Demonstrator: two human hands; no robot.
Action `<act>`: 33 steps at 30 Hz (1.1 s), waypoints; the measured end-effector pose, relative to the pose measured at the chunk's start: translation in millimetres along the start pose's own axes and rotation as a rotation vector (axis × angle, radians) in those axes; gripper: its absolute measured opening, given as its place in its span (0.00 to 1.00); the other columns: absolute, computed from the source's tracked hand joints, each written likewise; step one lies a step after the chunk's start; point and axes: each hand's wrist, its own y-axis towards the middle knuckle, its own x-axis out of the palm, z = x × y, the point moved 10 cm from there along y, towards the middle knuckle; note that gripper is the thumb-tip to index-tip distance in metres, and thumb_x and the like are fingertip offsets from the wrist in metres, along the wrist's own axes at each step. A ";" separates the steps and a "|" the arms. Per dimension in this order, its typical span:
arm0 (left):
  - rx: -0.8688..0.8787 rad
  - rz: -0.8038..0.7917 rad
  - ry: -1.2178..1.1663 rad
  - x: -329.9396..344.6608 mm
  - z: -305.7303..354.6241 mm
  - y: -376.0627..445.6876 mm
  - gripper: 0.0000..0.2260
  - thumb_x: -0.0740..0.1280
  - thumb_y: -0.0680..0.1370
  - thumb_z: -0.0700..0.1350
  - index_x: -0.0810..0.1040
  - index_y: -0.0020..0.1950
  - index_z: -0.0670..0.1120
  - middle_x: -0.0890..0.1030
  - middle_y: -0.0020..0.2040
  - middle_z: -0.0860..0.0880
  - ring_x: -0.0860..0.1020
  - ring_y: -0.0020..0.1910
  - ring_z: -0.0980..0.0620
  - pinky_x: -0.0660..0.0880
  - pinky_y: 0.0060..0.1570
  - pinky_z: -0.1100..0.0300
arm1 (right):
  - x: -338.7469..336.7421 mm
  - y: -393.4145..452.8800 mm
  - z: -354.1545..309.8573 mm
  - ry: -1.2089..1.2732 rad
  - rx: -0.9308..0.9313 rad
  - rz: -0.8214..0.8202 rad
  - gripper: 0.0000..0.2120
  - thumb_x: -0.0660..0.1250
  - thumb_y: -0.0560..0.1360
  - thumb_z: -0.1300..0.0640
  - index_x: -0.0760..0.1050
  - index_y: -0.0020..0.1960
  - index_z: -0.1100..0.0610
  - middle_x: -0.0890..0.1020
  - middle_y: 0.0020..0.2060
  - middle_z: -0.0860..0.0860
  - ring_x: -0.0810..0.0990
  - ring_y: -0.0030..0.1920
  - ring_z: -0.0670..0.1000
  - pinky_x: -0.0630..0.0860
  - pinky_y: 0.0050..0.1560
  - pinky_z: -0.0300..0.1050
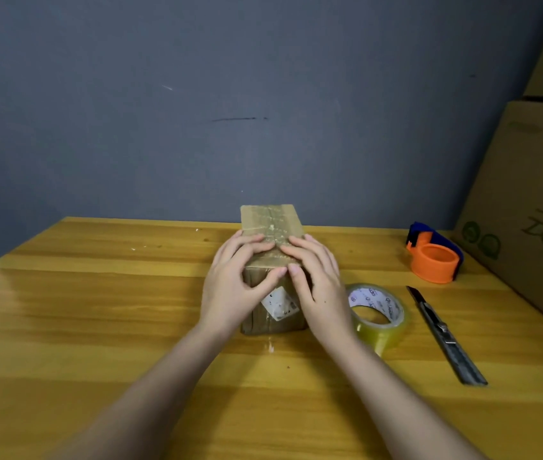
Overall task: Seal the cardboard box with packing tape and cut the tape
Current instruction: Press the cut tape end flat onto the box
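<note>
**Both hands pressed on taped box**

Head view: a small cardboard box is seen upright at table centre, near the back edge of the wooden table, w/ glossy tape visible across its top. The left hand is laid on the box's near-left top edge, fingers fairly straight & spread, thumb down the front face. The right hand is laid likewise on the near-right side, fingers extended over the top, thumb on the front. Thumb tips nearly meet at the front edge; nothing is pinched. A white label is partly seen on the front, btwn the hands.

A roll of clear tape is found just right of the box, flat on the table. A utility knife lies right of the roll, apart from it. An orange & blue tape dispenser sits further back-right. Large cartons are stacked at the right edge.
</note>
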 end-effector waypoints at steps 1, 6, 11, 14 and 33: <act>0.006 0.006 -0.006 0.3 -0.8 -0.6 0.21 0.66 0.69 0.62 0.78 0.58 0.55 0.75 0.61 0.61 0.66 0.71 0.56 0.64 0.68 0.60 | 0.2 -0.9 0.1 0.003 -0.005 0.005 0.17 0.54 0.79 0.49 0.74 0.63 0.51 0.74 0.64 0.45 0.64 0.71 0.44 0.54 0.69 0.28; 0.078 -0.006 0.011 4.4 -5.0 -4.9 0.25 0.69 0.68 0.60 0.73 0.61 0.52 0.73 0.65 0.57 0.64 0.73 0.54 0.64 0.70 0.57 | 2.0 -4.5 -0.4 0.021 -0.053 -0.033 0.17 0.58 0.79 0.50 0.71 0.65 0.53 0.72 0.67 0.46 0.61 0.74 0.44 0.54 0.70 0.30; 0.085 -0.036 -0.029 9.1 -8.4 -6.9 0.30 0.72 0.66 0.59 0.69 0.63 0.50 0.71 0.68 0.57 0.60 0.75 0.55 0.62 0.71 0.61 | 2.2 -3.4 0.5 -0.016 -0.065 -0.135 0.20 0.60 0.77 0.48 0.69 0.68 0.50 0.69 0.69 0.44 0.57 0.75 0.41 0.51 0.69 0.26; 0.105 -0.072 -0.020 12.1 -10.1 -7.8 0.33 0.73 0.65 0.59 0.67 0.65 0.49 0.69 0.69 0.57 0.58 0.76 0.56 0.59 0.72 0.65 | 2.4 -3.4 0.0 -0.036 -0.079 -0.191 0.22 0.63 0.76 0.48 0.67 0.69 0.49 0.66 0.71 0.43 0.54 0.75 0.40 0.50 0.68 0.24; 0.023 -0.016 -0.234 10.8 -15.5 -4.4 0.15 0.62 0.74 0.56 0.70 0.59 0.55 0.71 0.65 0.59 0.60 0.74 0.57 0.59 0.72 0.60 | 3.2 -4.7 0.6 0.064 0.057 0.171 0.16 0.60 0.76 0.45 0.75 0.57 0.54 0.76 0.61 0.47 0.65 0.70 0.45 0.59 0.68 0.31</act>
